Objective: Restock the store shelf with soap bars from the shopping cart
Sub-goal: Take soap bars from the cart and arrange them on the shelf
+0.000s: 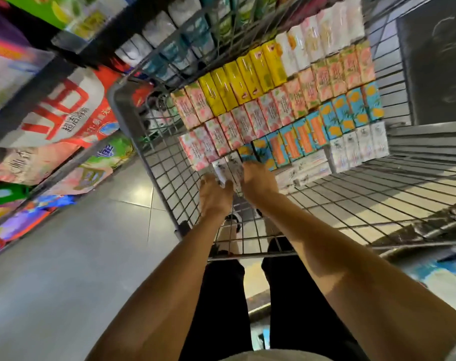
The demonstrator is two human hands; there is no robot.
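Inside wire cart (169, 162), both hands (237, 183) grip white soap boxes (228, 166); pink boxes (216, 136) crowd above; shelf (52, 105) left.

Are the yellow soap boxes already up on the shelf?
No, the yellow soap boxes stand in a row inside the shopping cart, among the pink and blue ones.

Glossy grey tiled floor (65, 256), stocked store shelves (39, 113) at left, blurred
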